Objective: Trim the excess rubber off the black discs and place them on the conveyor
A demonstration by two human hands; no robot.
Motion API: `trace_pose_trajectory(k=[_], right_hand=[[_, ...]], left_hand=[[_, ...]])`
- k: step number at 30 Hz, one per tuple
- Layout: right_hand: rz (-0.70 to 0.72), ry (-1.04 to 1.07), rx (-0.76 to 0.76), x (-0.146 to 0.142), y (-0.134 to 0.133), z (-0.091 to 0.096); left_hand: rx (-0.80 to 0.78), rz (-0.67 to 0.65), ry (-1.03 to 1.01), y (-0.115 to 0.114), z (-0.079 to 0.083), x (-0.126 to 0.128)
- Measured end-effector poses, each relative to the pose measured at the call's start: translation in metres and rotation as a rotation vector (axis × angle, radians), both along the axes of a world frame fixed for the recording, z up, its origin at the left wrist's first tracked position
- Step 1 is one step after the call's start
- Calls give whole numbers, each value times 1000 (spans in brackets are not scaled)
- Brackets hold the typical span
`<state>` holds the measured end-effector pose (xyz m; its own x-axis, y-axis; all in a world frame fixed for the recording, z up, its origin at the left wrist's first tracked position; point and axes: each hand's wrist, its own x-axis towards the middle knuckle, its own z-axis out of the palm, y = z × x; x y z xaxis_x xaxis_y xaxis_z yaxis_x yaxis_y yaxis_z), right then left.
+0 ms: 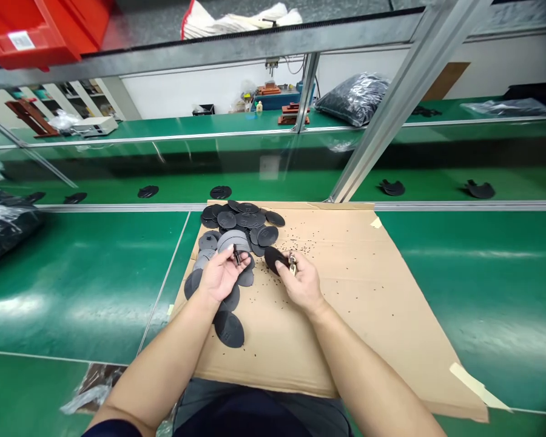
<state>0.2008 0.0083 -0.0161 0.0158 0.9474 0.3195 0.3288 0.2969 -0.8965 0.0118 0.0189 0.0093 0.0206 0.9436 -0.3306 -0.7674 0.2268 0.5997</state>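
Note:
Above the cardboard sheet (346,309), my left hand (221,276) pinches a small dark strip-like piece (237,255) between thumb and fingers. My right hand (303,285) grips a black oval disc (273,260) under its thumb. A small brass-coloured metal tool (292,264) also sits in that hand; its exact kind is not clear. Beneath and around my left hand lies a pile of black oval discs (248,220). Several grey discs (233,240) overlap there, partly hidden by my fingers. Nearer to me rests a single black disc (229,329).
Tiny black scraps (300,244) are scattered over the cardboard, which is taped to the green worktable (495,273). Black pieces (392,187) lie on the green strip behind. A slanted metal post (391,103), a red bin (45,36) and a plastic-wrapped bag (4,224) stand around.

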Motion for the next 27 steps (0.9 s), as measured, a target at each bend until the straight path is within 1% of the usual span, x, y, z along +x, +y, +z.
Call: trace_pose_trajectory(k=[3, 5, 9, 12, 14, 17, 21, 23, 27], right_hand=[[12, 192, -25, 1, 1, 1], [21, 271, -32, -1, -1, 2], [54, 334, -40, -5, -4, 3], [34, 358, -36, -4, -4, 4], [32, 369, -40, -4, -4, 4], [67, 359, -65, -6, -5, 4], [37, 315, -87, -12, -7, 3], [22, 297, -89, -14, -7, 2], [8, 264, -92, -15, -8, 0]], left_hand=[[93, -22, 129, -4, -5, 5], [152, -41, 233, -6, -8, 8], [243, -77, 406, -8, -11, 11], [296, -79, 489, -9, -12, 12], [313, -92, 508, -10, -14, 12], [347, -128, 520, -13, -16, 13], [401, -245, 508, -18, -17, 18], [385, -284, 502, -20, -17, 20], [342, -289, 532, -21, -18, 21]])
